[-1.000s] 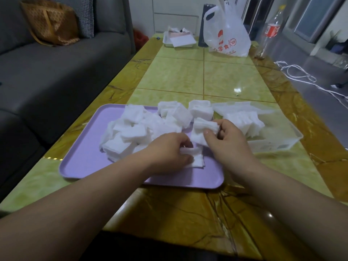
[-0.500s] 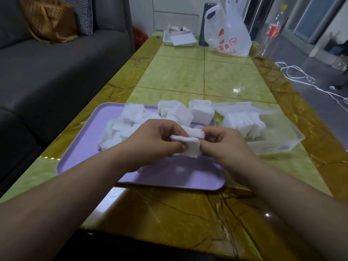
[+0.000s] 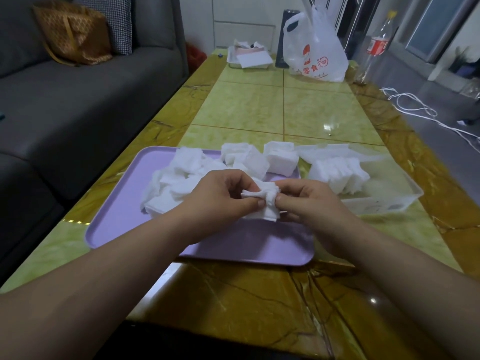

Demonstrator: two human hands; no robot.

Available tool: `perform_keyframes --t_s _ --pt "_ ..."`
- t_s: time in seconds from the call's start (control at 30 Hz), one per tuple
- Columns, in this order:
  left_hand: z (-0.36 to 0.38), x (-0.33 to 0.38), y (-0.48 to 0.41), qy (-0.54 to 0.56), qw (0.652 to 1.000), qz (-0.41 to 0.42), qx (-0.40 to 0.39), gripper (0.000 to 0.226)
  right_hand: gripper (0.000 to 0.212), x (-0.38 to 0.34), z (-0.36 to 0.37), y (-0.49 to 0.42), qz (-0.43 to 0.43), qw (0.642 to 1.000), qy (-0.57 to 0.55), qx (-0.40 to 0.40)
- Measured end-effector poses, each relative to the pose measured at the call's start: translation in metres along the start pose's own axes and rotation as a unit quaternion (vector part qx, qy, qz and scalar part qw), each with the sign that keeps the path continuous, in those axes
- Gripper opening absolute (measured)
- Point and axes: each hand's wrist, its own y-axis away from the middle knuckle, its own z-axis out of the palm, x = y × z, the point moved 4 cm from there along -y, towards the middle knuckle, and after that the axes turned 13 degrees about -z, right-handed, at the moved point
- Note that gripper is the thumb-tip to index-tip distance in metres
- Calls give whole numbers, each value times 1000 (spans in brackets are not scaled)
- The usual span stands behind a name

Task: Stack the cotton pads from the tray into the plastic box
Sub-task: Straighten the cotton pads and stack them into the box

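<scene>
A lilac tray (image 3: 124, 224) lies on the table in front of me, with a heap of white cotton pads (image 3: 187, 175) on its far half. Above the tray's near middle, my left hand (image 3: 220, 201) and my right hand (image 3: 309, 203) both pinch a small bunch of cotton pads (image 3: 267, 201) between thumbs and fingers. To the right of the tray stands a clear plastic box (image 3: 400, 201) with a stack of pads (image 3: 337, 172) inside its left part.
A grey sofa (image 3: 78, 105) runs along the table's left side. At the table's far end sit a white plastic bag (image 3: 317, 50), a small tray with papers (image 3: 249, 58) and a bottle (image 3: 376, 45). White cables (image 3: 415, 107) lie on the floor to the right.
Both hands lifted pads off the tray and brought them together into one bunch held above the tray. The bunch now sits a little tighter between the fingertips.
</scene>
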Motion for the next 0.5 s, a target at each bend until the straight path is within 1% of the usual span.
perform_keyframes --t_s 0.03,0.07,0.13,0.23,0.27,0.3,0.37,0.43,0.5 --pt "0 0 -1 -2 1000 0 5 15 15 -1 0 0 6 1000 -20 -12" --pt "-1 0 -2 -2 1000 1 11 17 21 -1 0 0 5 999 -31 -29" --pt "-2 0 -2 -3 1000 1 26 24 31 0 1 1 -14 999 -16 -40" --pt "-4 -1 -2 -57 998 -18 27 45 26 2 0 1 -45 998 45 -8" --pt "-4 -1 -2 -87 996 -17 17 47 25 3 -1 1 -48 997 63 -9" --pt "-4 -2 -2 -109 994 -10 5 42 25 3 -2 1 -47 996 80 -15" --pt "-2 -2 -2 -132 991 7 -4 23 25 4 -2 1 -50 991 124 -21" --pt "0 -3 -3 -155 988 7 12 19 29 5 0 0 -58 983 175 -6" --pt "3 -2 -4 -188 982 2 26 19 40 6 1 0 -47 979 197 3"
